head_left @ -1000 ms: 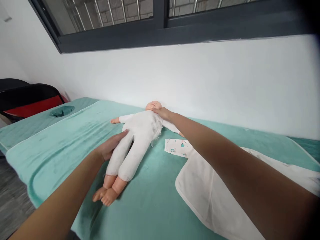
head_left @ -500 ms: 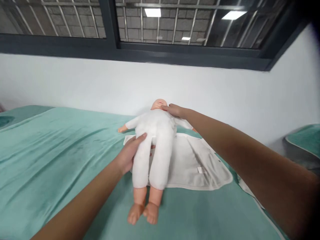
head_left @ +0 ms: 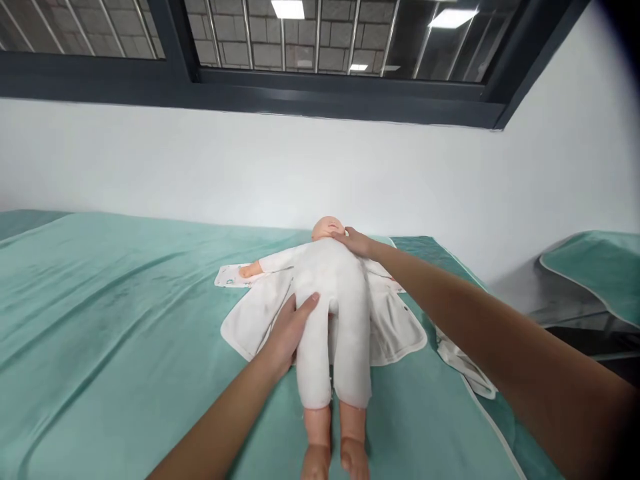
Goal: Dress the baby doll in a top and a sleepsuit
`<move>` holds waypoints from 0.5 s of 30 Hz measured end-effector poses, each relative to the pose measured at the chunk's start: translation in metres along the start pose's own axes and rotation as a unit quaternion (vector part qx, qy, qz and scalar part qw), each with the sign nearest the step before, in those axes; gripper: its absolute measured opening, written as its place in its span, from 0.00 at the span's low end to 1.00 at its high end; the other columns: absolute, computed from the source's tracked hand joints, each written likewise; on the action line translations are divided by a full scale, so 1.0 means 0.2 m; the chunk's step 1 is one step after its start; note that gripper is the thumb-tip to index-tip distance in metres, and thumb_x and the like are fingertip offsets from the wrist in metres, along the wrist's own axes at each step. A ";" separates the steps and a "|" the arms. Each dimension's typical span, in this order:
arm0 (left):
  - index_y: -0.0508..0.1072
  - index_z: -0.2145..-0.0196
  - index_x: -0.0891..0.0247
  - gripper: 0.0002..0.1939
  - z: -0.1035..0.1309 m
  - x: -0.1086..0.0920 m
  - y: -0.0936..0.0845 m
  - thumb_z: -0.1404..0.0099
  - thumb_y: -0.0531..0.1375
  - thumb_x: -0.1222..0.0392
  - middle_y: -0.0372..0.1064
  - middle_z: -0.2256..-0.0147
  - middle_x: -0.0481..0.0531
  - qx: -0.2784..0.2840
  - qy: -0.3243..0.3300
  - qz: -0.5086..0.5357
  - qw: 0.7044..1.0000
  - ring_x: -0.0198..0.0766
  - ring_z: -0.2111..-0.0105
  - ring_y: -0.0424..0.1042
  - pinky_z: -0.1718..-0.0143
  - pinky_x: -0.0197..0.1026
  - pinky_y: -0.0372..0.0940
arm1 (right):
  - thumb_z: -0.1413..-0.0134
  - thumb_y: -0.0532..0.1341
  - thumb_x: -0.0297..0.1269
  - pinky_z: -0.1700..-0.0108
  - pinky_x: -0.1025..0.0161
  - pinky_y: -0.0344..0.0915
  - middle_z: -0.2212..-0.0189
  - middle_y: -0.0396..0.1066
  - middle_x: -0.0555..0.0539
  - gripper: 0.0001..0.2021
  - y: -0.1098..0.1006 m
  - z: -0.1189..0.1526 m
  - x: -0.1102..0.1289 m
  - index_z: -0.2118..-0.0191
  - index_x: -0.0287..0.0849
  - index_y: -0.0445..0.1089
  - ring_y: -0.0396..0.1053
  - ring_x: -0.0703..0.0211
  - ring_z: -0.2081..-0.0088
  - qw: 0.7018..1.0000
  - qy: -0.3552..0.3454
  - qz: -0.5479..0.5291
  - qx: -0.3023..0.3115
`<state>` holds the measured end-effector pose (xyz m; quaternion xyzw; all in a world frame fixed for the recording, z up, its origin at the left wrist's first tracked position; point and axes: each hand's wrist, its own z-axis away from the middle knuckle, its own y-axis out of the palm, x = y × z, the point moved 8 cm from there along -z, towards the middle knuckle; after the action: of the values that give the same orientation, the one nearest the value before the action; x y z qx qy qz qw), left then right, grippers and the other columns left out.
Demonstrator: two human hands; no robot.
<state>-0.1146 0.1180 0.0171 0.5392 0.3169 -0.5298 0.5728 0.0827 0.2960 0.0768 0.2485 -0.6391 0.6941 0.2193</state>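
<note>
A baby doll (head_left: 327, 280) with a white cloth body lies on its back, its head toward the wall and its bare feet toward me. Beneath it, a white baby garment (head_left: 400, 327) is spread out, with one sleeve under the doll's arm at the left. My left hand (head_left: 290, 330) grips the doll's hip and upper leg at the left, thumb on top and fingers hidden underneath. At the doll's neck and shoulder is my right hand (head_left: 357, 241), its thumb near the chin; the other fingers are mostly hidden behind the doll.
A green sheet (head_left: 125, 333) with folds covers the bed. Crumpled white cloth (head_left: 465, 367) lies at the right, by my right forearm. The white wall (head_left: 200, 167) and dark window frame (head_left: 325, 97) stand behind. More green cloth (head_left: 595, 270) shows at far right.
The doll now rests lower over the garment, whose left side and sleeve have come into view. Both hands have stayed on the doll. The camera view has shifted.
</note>
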 end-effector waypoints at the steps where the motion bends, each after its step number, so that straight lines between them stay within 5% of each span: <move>1: 0.71 0.45 0.56 0.30 0.00 0.00 -0.01 0.41 0.64 0.41 0.76 0.54 0.58 -0.001 0.001 -0.005 1.000 0.47 0.60 0.77 0.58 0.47 0.72 | 0.43 0.48 0.68 0.43 0.57 0.62 0.36 0.59 0.31 0.44 0.00 0.00 0.00 0.35 0.33 0.54 0.65 0.46 0.41 1.000 -0.003 0.006 0.000; 5: 0.71 0.45 0.57 0.29 0.01 0.03 -0.07 0.38 0.61 0.39 0.76 0.53 0.57 -0.007 -0.011 0.005 1.000 0.46 0.58 0.76 0.56 0.46 0.70 | 0.45 0.48 0.71 0.43 0.48 0.59 0.42 0.66 0.29 0.45 -0.09 -0.02 -0.01 0.36 0.35 0.55 0.66 0.36 0.43 0.998 -0.002 0.056 -0.026; 10: 0.74 0.51 0.57 0.22 0.06 0.00 -0.18 0.35 0.57 0.40 0.74 0.51 0.53 -0.146 0.078 -0.089 0.982 0.44 0.53 0.72 0.52 0.43 0.65 | 0.34 0.42 0.58 0.49 0.51 0.62 0.51 0.74 0.36 0.29 -0.25 0.00 0.19 0.43 0.41 0.62 0.70 0.41 0.49 0.975 -0.034 0.135 -0.173; 12: 0.73 0.52 0.56 0.19 0.09 -0.03 -0.19 0.33 0.56 0.43 0.73 0.51 0.51 -0.193 0.123 -0.154 0.961 0.43 0.53 0.71 0.50 0.43 0.64 | 0.33 0.43 0.53 0.49 0.54 0.63 0.50 0.73 0.38 0.24 -0.17 0.02 0.36 0.45 0.42 0.63 0.70 0.45 0.49 0.973 -0.093 0.127 -0.167; 15: 0.72 0.54 0.57 0.16 0.10 -0.05 -0.21 0.32 0.55 0.47 0.73 0.52 0.53 -0.216 0.163 -0.201 0.941 0.42 0.55 0.71 0.52 0.43 0.64 | 0.32 0.43 0.51 0.49 0.57 0.63 0.44 0.69 0.42 0.22 0.12 0.07 0.63 0.43 0.45 0.61 0.68 0.49 0.47 0.962 -0.205 0.171 -0.058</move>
<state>-0.1613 0.1073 0.0200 0.4066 0.6147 -0.4570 0.4979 -0.0299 0.2781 0.1384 0.2587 -0.7428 0.6171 -0.0241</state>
